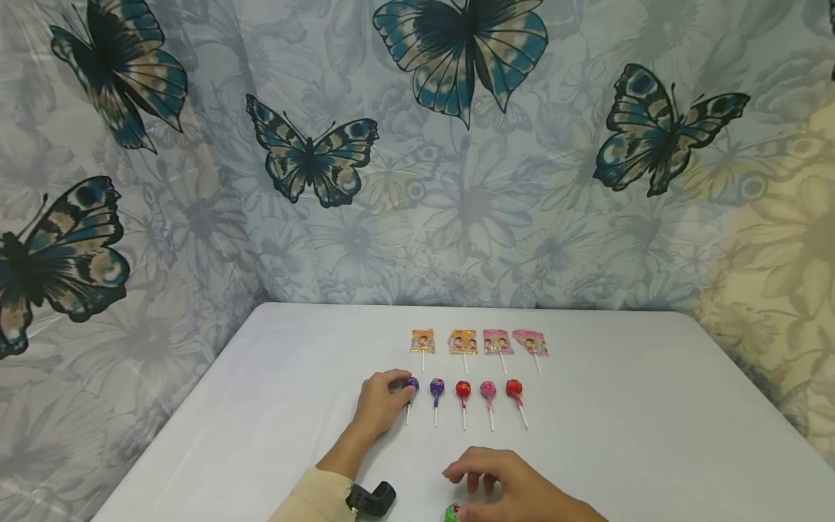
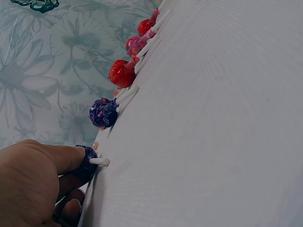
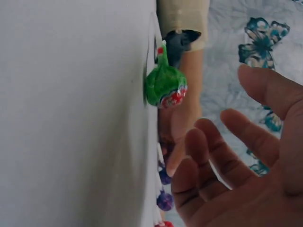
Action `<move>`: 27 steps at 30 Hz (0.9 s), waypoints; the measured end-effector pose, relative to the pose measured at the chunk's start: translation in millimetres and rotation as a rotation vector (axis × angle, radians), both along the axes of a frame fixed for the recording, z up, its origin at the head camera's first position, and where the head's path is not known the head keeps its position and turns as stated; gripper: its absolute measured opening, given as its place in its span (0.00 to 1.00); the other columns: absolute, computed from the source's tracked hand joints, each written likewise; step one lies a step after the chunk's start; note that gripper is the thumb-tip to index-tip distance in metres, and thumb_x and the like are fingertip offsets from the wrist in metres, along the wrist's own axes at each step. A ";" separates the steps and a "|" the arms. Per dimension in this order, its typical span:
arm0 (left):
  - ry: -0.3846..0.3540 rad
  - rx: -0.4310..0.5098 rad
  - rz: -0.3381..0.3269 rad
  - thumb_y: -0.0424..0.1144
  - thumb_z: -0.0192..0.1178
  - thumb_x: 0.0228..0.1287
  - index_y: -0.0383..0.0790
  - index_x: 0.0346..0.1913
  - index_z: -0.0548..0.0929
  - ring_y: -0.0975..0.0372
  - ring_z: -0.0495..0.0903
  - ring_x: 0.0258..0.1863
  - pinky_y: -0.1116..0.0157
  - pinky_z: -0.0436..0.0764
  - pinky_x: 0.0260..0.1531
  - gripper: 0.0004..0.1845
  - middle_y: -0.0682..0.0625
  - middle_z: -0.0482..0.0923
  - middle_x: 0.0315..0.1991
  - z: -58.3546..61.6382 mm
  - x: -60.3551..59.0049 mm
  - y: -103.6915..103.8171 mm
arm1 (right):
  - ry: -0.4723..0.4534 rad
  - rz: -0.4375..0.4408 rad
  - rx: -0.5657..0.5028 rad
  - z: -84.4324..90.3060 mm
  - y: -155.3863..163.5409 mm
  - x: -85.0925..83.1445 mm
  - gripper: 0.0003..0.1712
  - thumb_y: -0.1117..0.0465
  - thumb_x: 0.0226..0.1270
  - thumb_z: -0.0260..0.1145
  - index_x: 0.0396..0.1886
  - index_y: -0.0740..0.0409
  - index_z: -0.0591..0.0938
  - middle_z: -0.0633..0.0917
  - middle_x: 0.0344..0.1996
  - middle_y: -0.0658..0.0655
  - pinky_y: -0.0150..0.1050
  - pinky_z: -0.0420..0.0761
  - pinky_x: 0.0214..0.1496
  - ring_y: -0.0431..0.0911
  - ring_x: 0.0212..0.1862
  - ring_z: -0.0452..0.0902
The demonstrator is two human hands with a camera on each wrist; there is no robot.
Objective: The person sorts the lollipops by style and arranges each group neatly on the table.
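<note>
The green lollipop [image 1: 453, 512] lies on the white tabletop [image 1: 652, 435] at the near edge, half cut off by the bottom of the head view and partly covered by the right hand [image 1: 515, 487]; in the right wrist view its green wrapper [image 3: 164, 85] with a red patch shows whole, and the right hand's grip is open, fingers [image 3: 203, 161] loosely spread above it and holding nothing. Farther on, the left hand [image 1: 381, 401] has its grip closed round the head of a purple lollipop [image 2: 87, 161], mostly hidden behind the fingers, only its white stick poking out. This one starts a row with another purple lollipop [image 1: 436, 389], a red one [image 1: 463, 390], a pink one [image 1: 488, 391] and a second red one [image 1: 514, 388]. Beyond lie four flat wrapped lollipops [image 1: 479, 342], their prints too small to read
</note>
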State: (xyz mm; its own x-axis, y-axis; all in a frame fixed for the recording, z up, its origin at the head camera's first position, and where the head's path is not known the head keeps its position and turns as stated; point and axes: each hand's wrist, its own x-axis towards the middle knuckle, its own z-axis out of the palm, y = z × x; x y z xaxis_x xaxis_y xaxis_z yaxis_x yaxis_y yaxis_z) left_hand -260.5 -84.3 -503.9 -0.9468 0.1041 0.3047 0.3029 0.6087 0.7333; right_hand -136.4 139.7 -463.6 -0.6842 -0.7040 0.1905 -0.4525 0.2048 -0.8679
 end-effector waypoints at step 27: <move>-0.016 0.015 -0.007 0.40 0.63 0.49 0.44 0.40 0.81 0.61 0.72 0.35 0.61 0.70 0.37 0.13 0.55 0.77 0.35 1.5 0.0 -0.2 | 0.011 0.119 0.152 -20.1 -2.7 -6.3 0.14 0.51 0.56 0.60 0.40 0.51 0.80 0.70 0.36 0.40 0.28 0.73 0.33 0.32 0.34 0.67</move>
